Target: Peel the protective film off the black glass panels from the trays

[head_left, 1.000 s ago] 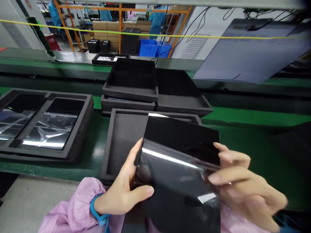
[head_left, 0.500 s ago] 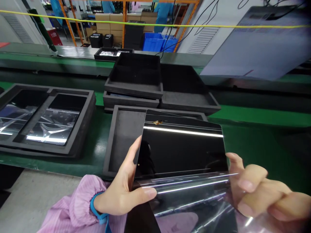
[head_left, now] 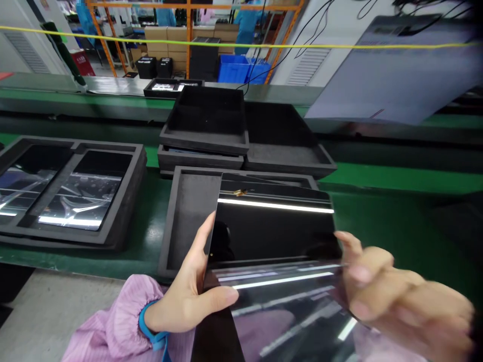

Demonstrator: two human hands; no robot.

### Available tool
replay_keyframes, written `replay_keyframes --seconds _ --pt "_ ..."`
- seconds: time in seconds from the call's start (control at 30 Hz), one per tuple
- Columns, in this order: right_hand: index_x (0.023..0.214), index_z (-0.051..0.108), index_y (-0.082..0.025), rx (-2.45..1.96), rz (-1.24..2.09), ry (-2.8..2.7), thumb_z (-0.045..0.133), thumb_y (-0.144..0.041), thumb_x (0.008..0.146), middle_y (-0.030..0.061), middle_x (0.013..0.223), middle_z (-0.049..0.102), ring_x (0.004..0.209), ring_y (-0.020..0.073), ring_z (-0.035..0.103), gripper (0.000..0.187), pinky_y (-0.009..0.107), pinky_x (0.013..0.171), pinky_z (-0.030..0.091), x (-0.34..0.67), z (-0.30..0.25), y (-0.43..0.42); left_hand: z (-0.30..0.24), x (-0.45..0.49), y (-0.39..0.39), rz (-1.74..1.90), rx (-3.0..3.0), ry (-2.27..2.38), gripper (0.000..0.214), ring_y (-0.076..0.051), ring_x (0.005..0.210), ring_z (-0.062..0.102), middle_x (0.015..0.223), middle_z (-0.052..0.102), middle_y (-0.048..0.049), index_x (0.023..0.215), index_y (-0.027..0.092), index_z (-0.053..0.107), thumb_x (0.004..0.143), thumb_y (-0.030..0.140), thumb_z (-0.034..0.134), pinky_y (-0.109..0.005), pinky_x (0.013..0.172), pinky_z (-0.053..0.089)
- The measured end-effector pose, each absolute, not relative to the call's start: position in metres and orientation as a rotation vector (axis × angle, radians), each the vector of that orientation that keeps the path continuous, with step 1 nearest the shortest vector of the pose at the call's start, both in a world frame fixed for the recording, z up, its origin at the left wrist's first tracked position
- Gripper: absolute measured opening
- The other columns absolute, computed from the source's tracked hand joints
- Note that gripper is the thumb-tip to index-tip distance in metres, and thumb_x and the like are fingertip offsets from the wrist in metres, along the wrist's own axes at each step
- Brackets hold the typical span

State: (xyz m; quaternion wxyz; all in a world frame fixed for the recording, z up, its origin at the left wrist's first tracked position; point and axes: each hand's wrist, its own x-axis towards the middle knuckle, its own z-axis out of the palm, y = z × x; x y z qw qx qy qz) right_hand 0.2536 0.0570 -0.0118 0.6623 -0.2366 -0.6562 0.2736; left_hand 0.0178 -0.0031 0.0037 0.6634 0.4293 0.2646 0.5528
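I hold a glossy black glass panel point(head_left: 271, 231) over an empty black foam tray point(head_left: 188, 211). My left hand point(head_left: 192, 291) grips the panel's left edge, thumb on top and fingers behind. A clear protective film point(head_left: 287, 301) is partly peeled off the near half of the panel. My right hand point(head_left: 396, 301), blurred by motion, pinches the film at the panel's right edge. Pink sleeves cover both my arms.
A foam tray point(head_left: 124, 211) at left holds two film-covered panels. Stacked empty foam trays point(head_left: 204, 143) and another tray point(head_left: 290, 161) stand behind on the green conveyor point(head_left: 392, 178). A grey sheet point(head_left: 388, 85) hangs at upper right. People in blue stand far back.
The film has come off the panel's near half, pulled towards me by my right hand. The panel has tilted flatter and my left hand has kept its grip.
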Motion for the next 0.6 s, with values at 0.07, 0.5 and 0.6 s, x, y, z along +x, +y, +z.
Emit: replay_keyframes --seconds 0.07,0.5,0.6 --pt "0.063 0.061 -0.031 -0.687 0.523 -1.343 0.056 -0.047 0.084 -0.0034 0.059 0.068 0.079 0.0229 0.066 0.027 0.048 0.094 0.049 0.246 -0.015 0.067 -0.002 0.018 0.000 1.262 0.920 0.696 0.086 -0.027 0.142 0.032 0.153 0.038 -0.0059 0.151 0.027 0.024 0.078 0.016 0.070 -0.037 0.115 0.031" --pt "0.119 0.060 -0.029 -1.057 1.833 -0.974 0.069 -0.053 0.073 0.0032 0.097 0.073 0.095 0.0241 0.068 0.053 0.039 0.083 0.055 0.212 -0.039 0.071 0.000 0.010 0.021 1.374 0.803 1.035 0.078 -0.025 0.145 0.022 0.155 0.033 -0.0027 0.149 0.024 0.029 0.081 0.026 0.066 -0.035 0.118 0.021" --pt "0.116 0.061 -0.025 -1.091 1.636 -0.967 0.074 -0.039 0.068 0.0028 0.091 0.073 0.086 0.0230 0.070 0.052 0.038 0.080 0.057 0.221 -0.035 0.092 -0.003 0.011 0.024 1.341 0.865 0.966 0.080 -0.026 0.145 0.023 0.159 0.025 -0.0066 0.153 0.027 0.015 0.087 0.034 0.061 -0.041 0.118 0.022"
